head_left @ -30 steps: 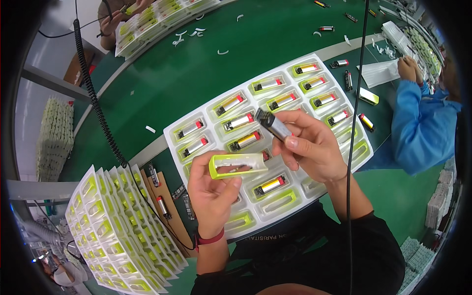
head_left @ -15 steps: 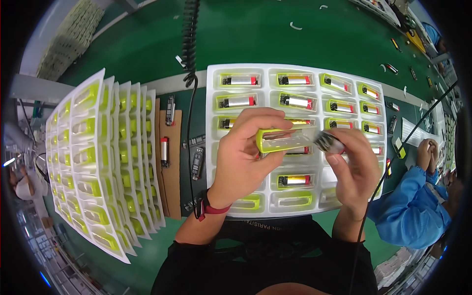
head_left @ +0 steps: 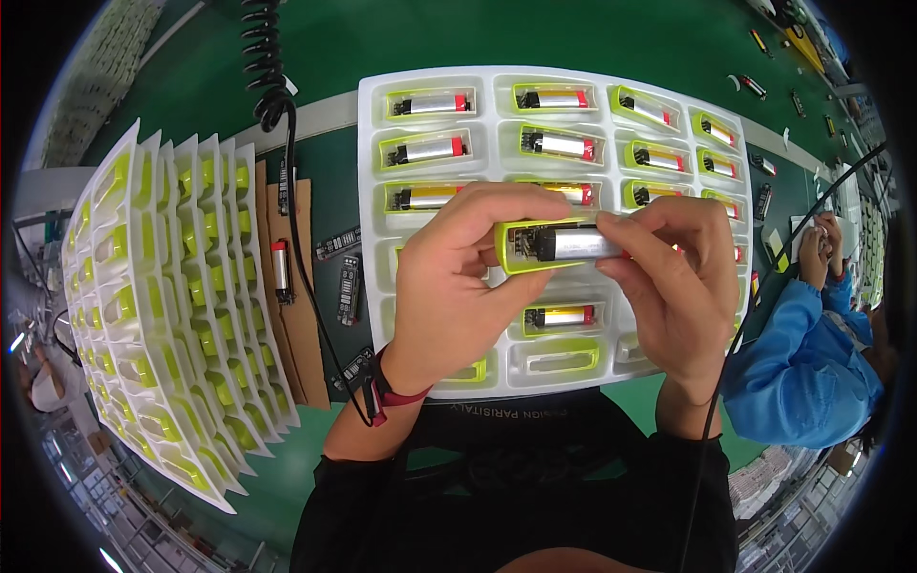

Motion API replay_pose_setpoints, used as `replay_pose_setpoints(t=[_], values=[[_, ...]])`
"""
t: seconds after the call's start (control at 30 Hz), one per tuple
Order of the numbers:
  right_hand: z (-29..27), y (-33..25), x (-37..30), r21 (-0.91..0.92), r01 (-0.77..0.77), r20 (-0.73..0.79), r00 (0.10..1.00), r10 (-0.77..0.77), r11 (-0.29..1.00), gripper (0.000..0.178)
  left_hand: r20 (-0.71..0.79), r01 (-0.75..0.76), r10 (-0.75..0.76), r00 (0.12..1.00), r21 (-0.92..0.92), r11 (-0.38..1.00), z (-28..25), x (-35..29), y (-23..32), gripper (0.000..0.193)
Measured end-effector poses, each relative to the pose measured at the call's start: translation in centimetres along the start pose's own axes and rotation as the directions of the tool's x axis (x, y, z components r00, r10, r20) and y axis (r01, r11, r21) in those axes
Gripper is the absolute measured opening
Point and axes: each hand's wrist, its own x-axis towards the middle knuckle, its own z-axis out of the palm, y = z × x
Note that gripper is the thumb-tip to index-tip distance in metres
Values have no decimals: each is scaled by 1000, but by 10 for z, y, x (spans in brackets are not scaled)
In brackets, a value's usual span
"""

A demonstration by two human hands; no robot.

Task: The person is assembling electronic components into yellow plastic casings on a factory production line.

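My left hand [head_left: 449, 277] holds a yellow-green rimmed clear plastic case [head_left: 505, 256] level above the white tray. My right hand [head_left: 678, 286] pinches a silver battery cell [head_left: 573, 244] with a small circuit board at its left end. That end lies within the case's opening; the cell's right end is hidden by my fingers. Beneath both hands, the white moulded tray [head_left: 487, 158] carries rows of similar cases, most with a battery cell inside. Near the tray's front edge, one case [head_left: 564, 359] has no cell in it.
Stacked white trays with green cases [head_left: 143, 296] stand on the left beside a cardboard strip [head_left: 304, 353]. Loose circuit boards [head_left: 350, 289] lie between cardboard and tray. A coiled black cord [head_left: 263, 48] hangs at upper left. A co-worker's blue sleeve [head_left: 778, 372] is at right.
My right hand has brought the battery cell leftward from beside the case into its opening. My left hand still holds the case. The view has shifted, so the tray appears higher and further left.
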Motion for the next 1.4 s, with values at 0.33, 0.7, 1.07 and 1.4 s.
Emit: replay_pose_setpoints(t=[0.33, 0.7, 1.07, 1.4], values=[[6, -13, 0, -27, -140, 1, 990, 140, 990, 40, -11, -70, 70, 997, 56, 996, 0, -2, -9, 44], [36, -20, 0, 291, -334, -267, 872, 411, 897, 28, -139, -220, 231, 963, 92, 971, 1, -5, -11, 33], [68, -26, 4, 398, -185, -481, 792, 376, 899, 23, -228, -335, 431, 873, 363, 870, 12, -4, -21, 42], [73, -46, 0, 90, -197, -337, 916, 216, 976, 56, -168, -474, 581, 796, 424, 772, 3, 0, -27, 35]])
